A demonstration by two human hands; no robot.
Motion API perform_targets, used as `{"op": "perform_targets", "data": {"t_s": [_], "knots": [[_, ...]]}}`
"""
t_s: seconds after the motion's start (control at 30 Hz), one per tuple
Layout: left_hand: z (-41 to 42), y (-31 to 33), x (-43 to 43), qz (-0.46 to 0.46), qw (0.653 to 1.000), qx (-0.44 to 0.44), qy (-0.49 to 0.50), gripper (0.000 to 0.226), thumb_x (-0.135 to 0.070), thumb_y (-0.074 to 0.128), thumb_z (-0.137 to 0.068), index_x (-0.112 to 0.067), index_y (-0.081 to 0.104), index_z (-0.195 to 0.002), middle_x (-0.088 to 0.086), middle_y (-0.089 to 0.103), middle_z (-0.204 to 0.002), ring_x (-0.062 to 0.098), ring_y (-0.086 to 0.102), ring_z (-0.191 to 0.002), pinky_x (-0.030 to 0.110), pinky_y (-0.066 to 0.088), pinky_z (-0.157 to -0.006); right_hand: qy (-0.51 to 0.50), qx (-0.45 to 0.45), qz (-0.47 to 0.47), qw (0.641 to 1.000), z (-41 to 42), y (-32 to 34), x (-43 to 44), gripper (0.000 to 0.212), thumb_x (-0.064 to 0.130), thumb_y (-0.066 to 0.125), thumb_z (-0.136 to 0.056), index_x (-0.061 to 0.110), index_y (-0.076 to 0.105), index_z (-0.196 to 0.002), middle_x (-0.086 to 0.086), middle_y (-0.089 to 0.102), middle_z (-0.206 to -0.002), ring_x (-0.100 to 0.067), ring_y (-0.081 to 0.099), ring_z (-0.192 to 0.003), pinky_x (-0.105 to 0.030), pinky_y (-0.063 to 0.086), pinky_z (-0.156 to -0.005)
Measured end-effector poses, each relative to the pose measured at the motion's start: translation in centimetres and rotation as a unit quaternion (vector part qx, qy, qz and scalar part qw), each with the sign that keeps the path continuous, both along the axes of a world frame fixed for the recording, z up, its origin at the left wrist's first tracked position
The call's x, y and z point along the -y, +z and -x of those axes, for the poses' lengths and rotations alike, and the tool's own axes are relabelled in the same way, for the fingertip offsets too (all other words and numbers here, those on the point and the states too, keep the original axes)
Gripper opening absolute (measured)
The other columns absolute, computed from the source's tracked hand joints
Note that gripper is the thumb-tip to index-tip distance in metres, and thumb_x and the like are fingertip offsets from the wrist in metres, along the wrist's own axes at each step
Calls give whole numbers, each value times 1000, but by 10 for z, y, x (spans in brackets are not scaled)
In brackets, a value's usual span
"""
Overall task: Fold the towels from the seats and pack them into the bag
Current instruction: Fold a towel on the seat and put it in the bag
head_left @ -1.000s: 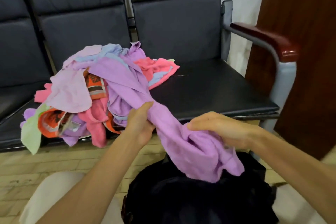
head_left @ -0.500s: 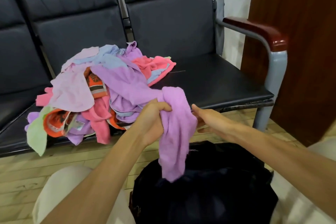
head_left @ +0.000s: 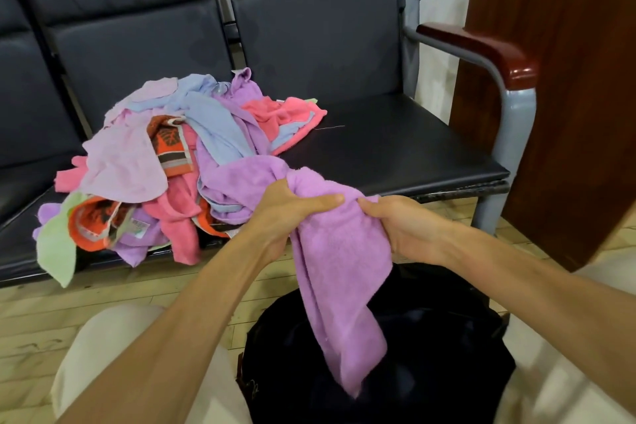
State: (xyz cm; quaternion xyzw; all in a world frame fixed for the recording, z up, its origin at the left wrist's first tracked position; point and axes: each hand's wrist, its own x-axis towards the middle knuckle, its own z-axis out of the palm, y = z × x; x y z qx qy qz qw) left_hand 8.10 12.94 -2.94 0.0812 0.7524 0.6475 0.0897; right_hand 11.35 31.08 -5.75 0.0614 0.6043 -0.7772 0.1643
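- Lilac terry towel [head_left: 339, 251]: crumpled, unfolded, hanging over black bag [head_left: 430, 354].
- Left hand [head_left: 292, 210], right hand [head_left: 402, 227]: each grips its top edge.
- Pile [head_left: 172, 162]: mixed colours, on seat [head_left: 395, 148].

We see a purple towel [head_left: 339, 251] of soft, fuzzy terry cloth with a matt nap. The heap of towels [head_left: 165, 169] shows the same matt, looped cloth. The seats [head_left: 389, 148] look like smooth black leather with a dull sheen. The armrest [head_left: 481, 52] is glossy varnished wood on a painted grey metal frame [head_left: 512, 134]. The bag [head_left: 430, 354] is dark matt fabric.
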Motion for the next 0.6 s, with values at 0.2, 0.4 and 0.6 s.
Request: {"op": "perform_targets", "data": {"t_s": [0.2, 0.4, 0.6], "knots": [[9, -1, 0, 10, 998, 55, 19, 33, -26, 73, -80, -9, 68, -109, 10, 72, -105, 22, 67, -101, 38, 54, -92, -91, -65, -71, 991, 0, 18, -11, 20, 23, 49, -101, 16, 68, -100, -2, 71, -106, -15, 67, -96, -29, 54, -81], [6, 3, -3, -120, 976, 181, -5, 41, -16, 62, -89, 4, 58, -125, 22, 63, -117, 29, 63, -105, 40, 47, -97, -133, -181, -362, 905, 4, 35, -21, 30, 35, 54, -97, 10, 70, -99, -6, 69, -96, -20, 65, -91, -31, 53, -77], [7, -1, -3, -154, 970, 188, -4, 28, -22, 61, -91, -3, 67, -112, 16, 67, -116, 27, 63, -107, 42, 45, -100, -121, -67, -325, 935, 7, 41, -28, 60, 61, 58, -85, 5, 72, -99, -7, 70, -100, -24, 66, -96, -41, 52, -93]]}}
